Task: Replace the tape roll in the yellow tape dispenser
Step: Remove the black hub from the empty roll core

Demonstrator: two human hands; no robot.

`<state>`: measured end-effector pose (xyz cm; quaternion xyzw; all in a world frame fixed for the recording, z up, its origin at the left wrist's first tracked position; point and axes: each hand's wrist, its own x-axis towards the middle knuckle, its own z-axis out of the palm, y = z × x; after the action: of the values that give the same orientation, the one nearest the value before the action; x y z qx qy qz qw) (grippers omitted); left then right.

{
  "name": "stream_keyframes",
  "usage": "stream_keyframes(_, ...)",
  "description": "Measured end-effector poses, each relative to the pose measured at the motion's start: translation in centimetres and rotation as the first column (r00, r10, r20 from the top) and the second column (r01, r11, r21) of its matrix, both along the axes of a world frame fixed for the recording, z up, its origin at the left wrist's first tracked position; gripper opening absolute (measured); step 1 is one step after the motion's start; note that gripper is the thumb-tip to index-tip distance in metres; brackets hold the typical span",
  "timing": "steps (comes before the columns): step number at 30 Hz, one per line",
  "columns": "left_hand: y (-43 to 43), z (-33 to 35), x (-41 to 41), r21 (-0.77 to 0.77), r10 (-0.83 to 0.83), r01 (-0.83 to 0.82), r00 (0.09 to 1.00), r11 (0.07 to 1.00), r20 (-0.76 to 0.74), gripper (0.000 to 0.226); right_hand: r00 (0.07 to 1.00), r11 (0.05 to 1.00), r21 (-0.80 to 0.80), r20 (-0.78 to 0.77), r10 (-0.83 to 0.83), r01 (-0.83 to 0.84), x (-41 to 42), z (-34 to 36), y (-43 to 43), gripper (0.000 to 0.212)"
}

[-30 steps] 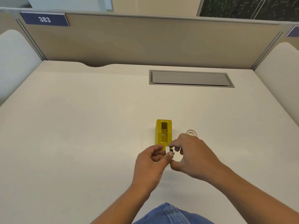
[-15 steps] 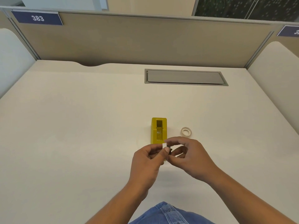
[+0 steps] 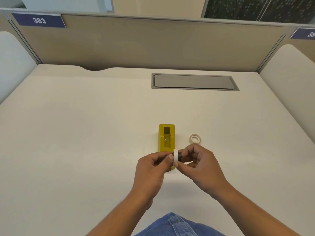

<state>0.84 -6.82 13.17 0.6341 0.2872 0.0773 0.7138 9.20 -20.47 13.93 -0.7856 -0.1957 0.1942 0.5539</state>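
The yellow tape dispenser (image 3: pixel 166 137) lies on the white desk (image 3: pixel 85 142) with its roll bay open and bare. Over its near end, both hands pinch a small white tape roll (image 3: pixel 175 156) with a black hub (image 3: pixel 179 156) sticking out of its right side. My left hand (image 3: pixel 153 169) holds the roll from the left with thumb and forefinger. My right hand (image 3: pixel 201 165) grips the black hub end from the right. A second whitish roll (image 3: pixel 195 138) lies flat on the desk just right of the dispenser.
A grey cable flap (image 3: pixel 194 81) is set into the desk at the back. Beige partition walls (image 3: pixel 153 43) with numbered signs close off the far side. My denim-clad lap (image 3: pixel 173 225) shows at the bottom edge.
The hands have drawn slightly apart, and the white roll with the black hub now shows between the fingertips. The dispenser and the loose roll stay put.
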Motion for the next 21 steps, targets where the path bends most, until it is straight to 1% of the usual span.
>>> stream_keyframes(2, 0.07, 0.06, -0.04, 0.006, -0.018, 0.018, 1.000, 1.000, 0.002, 0.016, 1.000, 1.000, 0.012, 0.000, -0.008, 0.008, -0.03, -0.02, -0.04, 0.024)
stream_keyframes(6, 0.29, 0.12, -0.03, -0.004, 0.002, -0.002, 1.000, 1.000, -0.002, 0.017, 1.000, 0.999, 0.025, -0.005, -0.020, 0.021, -0.14, -0.11, -0.03, 0.020)
stream_keyframes(8, 0.33, 0.16, -0.02, -0.012, 0.005, -0.005, 1.000, 1.000, -0.011, 0.018, 0.999, 0.999, 0.030, -0.030, -0.029, 0.030, -0.17, -0.17, -0.03, 0.019)
stream_keyframes(11, 0.25, 0.13, 0.08, 0.018, 0.010, -0.009, 0.999, 1.000, -0.045, 0.017, 0.996, 0.998, 0.055, -0.081, -0.033, 0.037, -0.12, -0.21, -0.08, 0.017)
stream_keyframes(16, 0.18, -0.04, 0.34, 0.048, 0.018, -0.014, 0.997, 0.999, -0.081, 0.013, 0.994, 0.997, 0.060, -0.105, -0.034, 0.040, -0.09, -0.30, -0.01, 0.020)
stream_keyframes(21, 0.06, -0.05, 0.69, 0.068, 0.002, 0.005, 0.995, 0.998, -0.097, 0.016, 0.994, 0.998, 0.056, -0.107, -0.033, 0.039, 0.07, -0.30, 0.13, 0.026)
